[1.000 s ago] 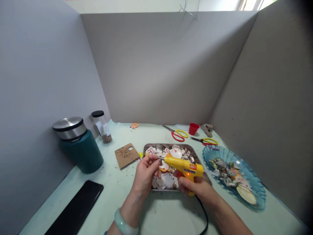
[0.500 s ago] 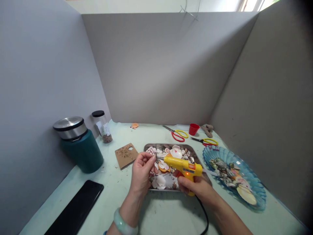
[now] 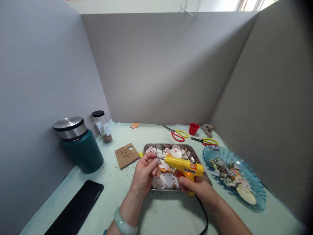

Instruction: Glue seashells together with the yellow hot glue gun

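Observation:
A yellow hot glue gun (image 3: 184, 165) with a lit orange light is gripped in my right hand (image 3: 195, 186). Its metal nozzle points left, right at the fingertips of my left hand (image 3: 146, 169). Those fingers are pinched together around a small item, too small to name. Both hands are above a metal tray (image 3: 176, 190) that holds white, spotted and orange shells (image 3: 175, 151). A clear glue stick (image 3: 211, 172) juts from the gun's rear, and a black cord (image 3: 204, 212) hangs below its handle.
Left stand a teal flask (image 3: 81, 150), a jar (image 3: 102, 127), a phone (image 3: 75, 209) and a brown board (image 3: 126, 156). Behind the tray lie scissors (image 3: 178, 133), pliers-like scissors (image 3: 205, 141) and a red cup (image 3: 193, 129). A blue plate (image 3: 256, 182) with shells is at right.
My left hand has shifted slightly right and its fingers have turned a little at the nozzle. The glue gun has moved slightly right in my right hand.

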`<act>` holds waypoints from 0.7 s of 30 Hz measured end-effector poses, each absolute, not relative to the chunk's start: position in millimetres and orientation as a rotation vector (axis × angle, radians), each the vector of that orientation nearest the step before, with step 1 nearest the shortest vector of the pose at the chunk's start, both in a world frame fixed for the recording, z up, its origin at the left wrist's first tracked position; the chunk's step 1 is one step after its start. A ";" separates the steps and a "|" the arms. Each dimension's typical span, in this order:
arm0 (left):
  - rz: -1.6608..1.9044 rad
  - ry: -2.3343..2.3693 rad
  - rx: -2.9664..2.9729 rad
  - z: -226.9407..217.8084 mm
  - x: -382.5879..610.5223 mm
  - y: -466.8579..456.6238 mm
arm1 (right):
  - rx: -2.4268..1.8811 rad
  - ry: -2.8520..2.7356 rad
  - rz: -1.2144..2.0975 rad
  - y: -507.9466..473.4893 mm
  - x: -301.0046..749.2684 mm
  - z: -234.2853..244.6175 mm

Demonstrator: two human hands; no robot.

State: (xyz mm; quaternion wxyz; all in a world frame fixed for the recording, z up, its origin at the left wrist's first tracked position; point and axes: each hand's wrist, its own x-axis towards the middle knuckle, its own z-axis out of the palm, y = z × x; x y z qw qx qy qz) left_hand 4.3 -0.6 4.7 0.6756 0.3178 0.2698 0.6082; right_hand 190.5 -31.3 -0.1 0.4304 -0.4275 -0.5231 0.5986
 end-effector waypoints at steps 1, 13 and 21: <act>1.357 0.596 0.697 5.0 4.2 -0.6 | -1.055 -1.296 1.503 -31.2 190.5 -0.5; 1.285 0.506 0.552 7.5 0.8 -1.9 | -0.992 -1.346 1.582 -32.3 193.0 0.5; 1.212 0.474 0.555 7.7 -0.5 -3.7 | -1.017 -1.336 1.552 -29.8 193.0 -7.3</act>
